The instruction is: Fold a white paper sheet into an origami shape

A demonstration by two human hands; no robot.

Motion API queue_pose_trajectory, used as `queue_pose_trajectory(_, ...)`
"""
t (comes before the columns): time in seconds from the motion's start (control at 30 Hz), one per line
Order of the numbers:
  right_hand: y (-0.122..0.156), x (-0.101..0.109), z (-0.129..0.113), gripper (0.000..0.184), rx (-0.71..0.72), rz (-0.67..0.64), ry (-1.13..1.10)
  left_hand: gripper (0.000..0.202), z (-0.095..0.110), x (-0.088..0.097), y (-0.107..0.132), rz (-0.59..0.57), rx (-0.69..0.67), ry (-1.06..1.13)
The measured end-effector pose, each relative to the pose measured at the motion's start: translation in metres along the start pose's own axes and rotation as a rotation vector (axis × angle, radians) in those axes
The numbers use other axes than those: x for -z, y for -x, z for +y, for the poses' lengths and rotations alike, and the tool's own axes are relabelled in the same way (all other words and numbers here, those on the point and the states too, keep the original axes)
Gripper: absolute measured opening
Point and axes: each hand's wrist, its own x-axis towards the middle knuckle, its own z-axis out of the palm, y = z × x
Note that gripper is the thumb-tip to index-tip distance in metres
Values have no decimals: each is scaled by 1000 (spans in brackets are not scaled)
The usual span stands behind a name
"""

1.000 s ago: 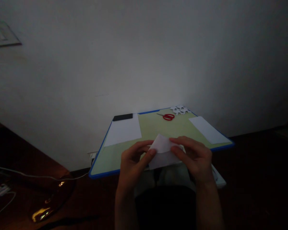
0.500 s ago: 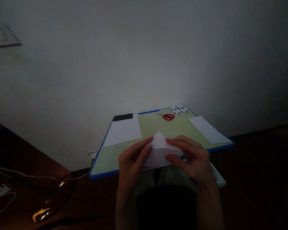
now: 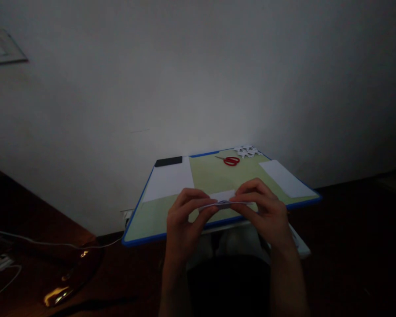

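Observation:
A folded sheet of white paper (image 3: 222, 195) is held above the near edge of the green, blue-rimmed board table. My left hand (image 3: 188, 218) pinches its left side between thumb and fingers. On the right side, my right hand (image 3: 263, 209) grips the same paper, thumb below and fingers on top. The paper is seen nearly edge-on, with a small bulge at the fold between my fingertips. Parts of it are covered by the fingers of both hands.
Red-handled scissors (image 3: 231, 161) lie at the back of the table (image 3: 158, 220). Beside them are several small folded white paper pieces (image 3: 247, 152). White sheets lie left (image 3: 168, 182) and right (image 3: 285, 178); a dark flat object (image 3: 168, 161) rests at the back left. A wall stands behind.
The paper has tipped from showing its broad face with a pointed top to nearly edge-on. Both hands have shifted, their fingertips closer together around the fold.

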Motion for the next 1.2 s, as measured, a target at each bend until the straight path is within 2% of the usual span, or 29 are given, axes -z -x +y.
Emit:
queue_pose_trajectory(0.17, 3, 4, -2, 18, -9, -121, -168, 8, 2, 2, 0, -47, -40, 83)
queue_pose_trajectory(0.3, 1, 1, -8, 28, -30, -196, -201, 15, 4, -1, 0, -79, -108, 175)
queue_pose_trajectory(0.53, -2, -7, -13, 31, 50, -135, -196, 21, 7, -4, 0, -69, -130, 259)
queue_pose_trajectory(0.67, -3, -6, -14, 23, 84, -156, -188, 13, 8, -1, -1, -62, -129, 281)
queue_pose_trajectory(0.87, -2, 1, -10, 24, -44, -224, -121, 15, 10, -1, 0, -27, -93, 213)
queue_pose_trajectory(0.93, -2, 2, -6, 24, -46, -207, -106, 16, 11, -1, 0, 6, -72, 154)
queue_pose_trajectory(1.1, 0, -1, 0, 7, -12, -2, -85, 15, 12, -2, 1, 61, -13, 85)
queue_pose_trajectory(1.2, -1, -2, -3, 9, -91, -26, -81, 16, 10, -3, 3, 112, 47, 78)
